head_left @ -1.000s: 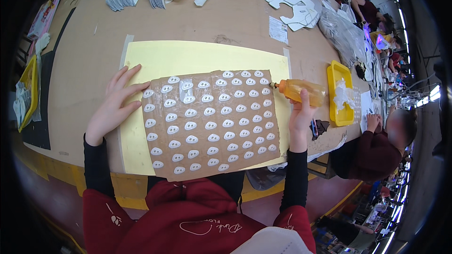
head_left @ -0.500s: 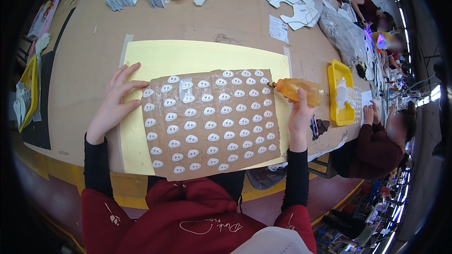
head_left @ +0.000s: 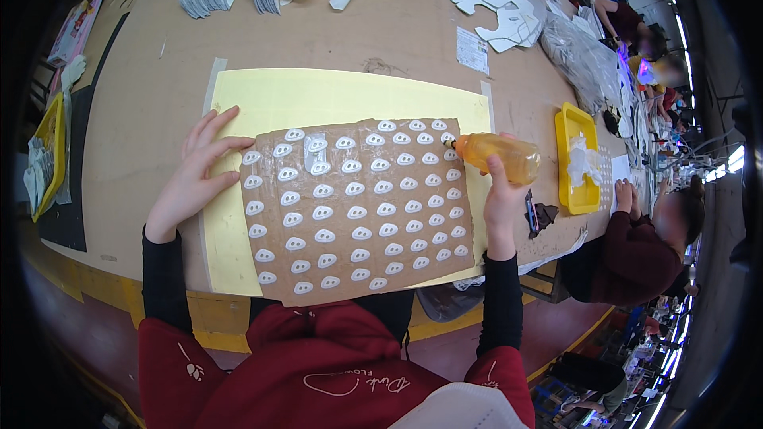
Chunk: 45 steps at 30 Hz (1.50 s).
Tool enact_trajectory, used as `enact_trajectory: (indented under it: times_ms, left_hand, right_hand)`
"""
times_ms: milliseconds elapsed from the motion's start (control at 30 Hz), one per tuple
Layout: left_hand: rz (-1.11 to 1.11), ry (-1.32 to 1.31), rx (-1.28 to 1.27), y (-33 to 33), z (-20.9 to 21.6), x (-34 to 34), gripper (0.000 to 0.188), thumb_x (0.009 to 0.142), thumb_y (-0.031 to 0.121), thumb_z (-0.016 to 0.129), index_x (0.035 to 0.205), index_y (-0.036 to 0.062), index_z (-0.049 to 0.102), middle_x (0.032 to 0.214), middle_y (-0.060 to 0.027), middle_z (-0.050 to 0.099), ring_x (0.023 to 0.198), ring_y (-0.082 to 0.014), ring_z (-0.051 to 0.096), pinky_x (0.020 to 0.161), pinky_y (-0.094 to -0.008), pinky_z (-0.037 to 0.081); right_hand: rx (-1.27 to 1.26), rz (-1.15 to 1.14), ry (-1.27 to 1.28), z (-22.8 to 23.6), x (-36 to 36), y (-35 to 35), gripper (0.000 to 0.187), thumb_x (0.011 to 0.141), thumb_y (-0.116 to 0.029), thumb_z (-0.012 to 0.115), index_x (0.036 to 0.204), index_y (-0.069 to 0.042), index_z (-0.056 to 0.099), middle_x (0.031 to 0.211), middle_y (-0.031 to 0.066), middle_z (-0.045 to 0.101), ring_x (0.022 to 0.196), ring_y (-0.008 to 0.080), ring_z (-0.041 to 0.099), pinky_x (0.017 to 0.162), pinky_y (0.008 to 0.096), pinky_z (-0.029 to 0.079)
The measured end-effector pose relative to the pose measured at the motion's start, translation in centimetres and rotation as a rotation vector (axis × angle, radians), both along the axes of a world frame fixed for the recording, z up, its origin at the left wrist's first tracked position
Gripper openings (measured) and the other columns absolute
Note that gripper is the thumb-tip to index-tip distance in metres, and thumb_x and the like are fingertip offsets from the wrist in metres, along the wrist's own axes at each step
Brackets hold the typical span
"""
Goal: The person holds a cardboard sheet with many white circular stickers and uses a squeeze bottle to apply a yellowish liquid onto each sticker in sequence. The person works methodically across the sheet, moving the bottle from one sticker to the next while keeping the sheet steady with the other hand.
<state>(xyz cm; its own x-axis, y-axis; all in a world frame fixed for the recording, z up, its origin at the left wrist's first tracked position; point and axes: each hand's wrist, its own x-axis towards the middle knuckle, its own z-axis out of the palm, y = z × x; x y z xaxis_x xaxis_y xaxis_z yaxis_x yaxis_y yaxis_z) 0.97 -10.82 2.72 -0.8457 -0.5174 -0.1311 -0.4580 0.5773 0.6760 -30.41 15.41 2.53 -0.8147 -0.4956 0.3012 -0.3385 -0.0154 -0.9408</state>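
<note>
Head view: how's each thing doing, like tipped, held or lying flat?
Bottle, held, tipped sideways
Right grip, closed around bottle
Cardboard, lying flat
Left grip, open, at cardboard's edge
White pieces, spread in rows
Yellow sheet, flat beneath cardboard
Yellow tray on right, holding crumpled material

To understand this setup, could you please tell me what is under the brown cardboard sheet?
A pale yellow sheet shows past the top and both sides of the brown cardboard sheet, apparently running beneath it. Whatever else lies under there is covered.
</note>
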Motion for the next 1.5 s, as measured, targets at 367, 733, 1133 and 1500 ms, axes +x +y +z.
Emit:
enact_trajectory:
  times_ms: [367, 733, 1133, 1500]
  left_hand:
    - [-0.107, -0.138, -0.171, 0.0, 0.0, 0.3, 0.049, 0.080, 0.014, 0.059, 0.129, 0.0179, 0.050, 0.148, -0.0091, 0.019, 0.137, -0.0334, 0.008, 0.111, -0.0456, 0.008]
    - [-0.028, -0.058, -0.202, 0.3, -0.2, -0.3, 0.047, 0.079, 0.006, 0.057, 0.126, 0.0129, 0.051, 0.145, -0.0074, 0.027, 0.137, -0.0308, 0.013, 0.111, -0.0431, 0.013]
    - [0.232, 0.660, 1.223, 2.6, -2.1, -0.8, 0.052, 0.092, 0.022, 0.047, 0.137, 0.0023, 0.031, 0.131, -0.0103, 0.045, 0.117, -0.0169, 0.047, 0.099, -0.0323, 0.039]
    - [0.334, 0.647, 1.128, 2.5, -3.2, -1.1, 0.050, 0.094, 0.022, 0.046, 0.137, 0.0008, 0.031, 0.130, -0.0088, 0.048, 0.113, -0.0137, 0.050, 0.095, -0.0286, 0.042]
  right_hand:
    - [-0.516, -0.007, -0.891, 0.3, -0.8, 2.8, 0.052, 0.087, -0.047, 0.052, 0.122, -0.009, 0.044, 0.115, 0.0097, 0.053, 0.103, 0.0215, 0.051, 0.101, 0.0495, 0.029]
    - [-0.563, 0.065, -1.130, 0.5, 1.4, 7.4, 0.056, 0.084, -0.052, 0.053, 0.121, -0.012, 0.043, 0.115, 0.0061, 0.051, 0.112, 0.0220, 0.045, 0.103, 0.0635, 0.019]
    - [-0.585, 0.132, -1.013, -1.5, 2.5, 8.1, 0.055, 0.085, -0.052, 0.053, 0.119, -0.009, 0.046, 0.114, 0.0087, 0.052, 0.109, 0.0223, 0.049, 0.093, 0.0464, 0.037]
    - [-0.208, -0.024, -0.156, -0.4, -0.7, 4.5, 0.045, 0.085, -0.020, 0.061, 0.122, -0.003, 0.044, 0.113, 0.0077, 0.053, 0.095, 0.0164, 0.055, 0.067, 0.0295, 0.046]
